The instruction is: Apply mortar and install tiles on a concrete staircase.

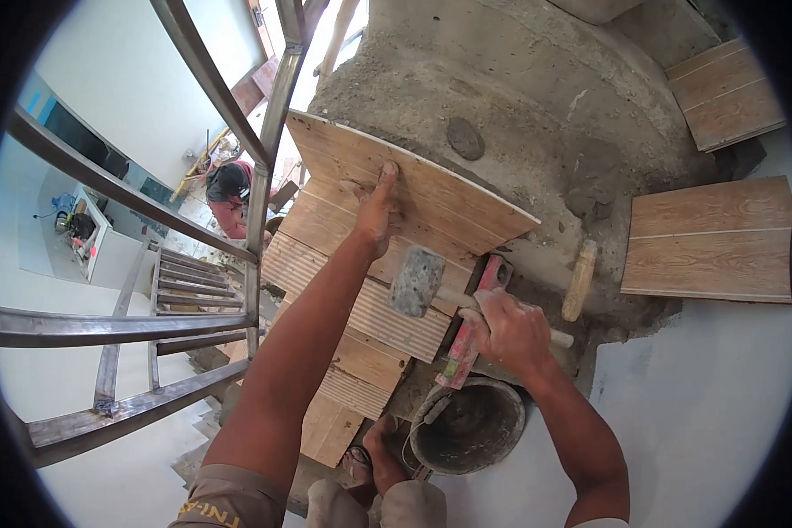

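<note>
My left hand (380, 209) reaches ahead and lies against a wood-look tile (431, 189) at the top of the stairs, its fingers apart and holding nothing. In my right hand (512, 327) is the handle of a mallet, with fingers wrapped round it. The mallet's grey, speckled head (416, 282) points left, over the ribbed edge of a stair tile (370, 304). A red spirit level (463, 354) passes beneath the mallet handle, beside the tiled steps; my right hand hides part of it. Whether that hand also touches the level, I cannot tell.
A mortar-stained bucket (493, 431) stands by my feet. To the right are a wooden tool handle (579, 282) and loose tiles (713, 238). Rough mortar (519, 123) covers the far landing. Metal railing (260, 202) borders the left; another person (229, 198) crouches below.
</note>
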{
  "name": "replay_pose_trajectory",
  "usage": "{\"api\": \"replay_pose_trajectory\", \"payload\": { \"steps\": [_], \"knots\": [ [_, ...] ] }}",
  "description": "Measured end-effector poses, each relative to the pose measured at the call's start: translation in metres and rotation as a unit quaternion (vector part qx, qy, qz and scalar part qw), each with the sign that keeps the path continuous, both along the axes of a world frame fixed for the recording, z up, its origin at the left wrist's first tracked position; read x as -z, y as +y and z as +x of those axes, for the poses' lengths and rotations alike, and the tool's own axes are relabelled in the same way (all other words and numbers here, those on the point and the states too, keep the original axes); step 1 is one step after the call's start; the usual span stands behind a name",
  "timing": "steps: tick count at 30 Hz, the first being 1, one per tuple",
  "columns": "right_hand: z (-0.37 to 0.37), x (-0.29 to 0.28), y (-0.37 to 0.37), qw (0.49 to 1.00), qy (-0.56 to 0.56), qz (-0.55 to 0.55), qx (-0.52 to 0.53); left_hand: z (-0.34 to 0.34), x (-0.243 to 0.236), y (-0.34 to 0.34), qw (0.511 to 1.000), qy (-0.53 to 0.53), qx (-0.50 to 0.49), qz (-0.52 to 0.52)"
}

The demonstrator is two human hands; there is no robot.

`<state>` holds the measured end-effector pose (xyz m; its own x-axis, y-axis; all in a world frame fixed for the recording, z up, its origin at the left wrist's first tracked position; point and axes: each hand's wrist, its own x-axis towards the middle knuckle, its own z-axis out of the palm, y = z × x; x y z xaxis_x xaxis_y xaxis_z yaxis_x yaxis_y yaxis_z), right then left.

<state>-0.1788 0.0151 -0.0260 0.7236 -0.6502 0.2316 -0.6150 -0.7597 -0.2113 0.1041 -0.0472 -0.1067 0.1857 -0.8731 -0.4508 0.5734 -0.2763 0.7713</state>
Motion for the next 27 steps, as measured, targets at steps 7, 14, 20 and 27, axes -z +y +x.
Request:
{"api": "replay_pose_trajectory", "payload": {
  "steps": [7, 14, 20, 27],
  "knots": [
    [0.010, -0.018, -0.024, 0.994, 0.037, -0.067, -0.075, 0.019, 0.028, -0.005, 1.000, -0.002, 0.012, -0.007],
    [0.033, -0.039, -0.071, 0.966, 0.131, -0.170, -0.141, 0.010, 0.037, -0.016, 0.996, 0.055, -0.033, -0.063],
    [0.032, -0.031, -0.050, 0.974, 0.094, -0.155, -0.136, 0.010, 0.038, -0.014, 0.995, -0.003, -0.094, 0.037],
    [0.012, -0.022, -0.058, 0.979, 0.144, -0.140, -0.036, 0.014, 0.052, -0.021, 0.997, 0.013, -0.060, -0.040]
  ]
}}
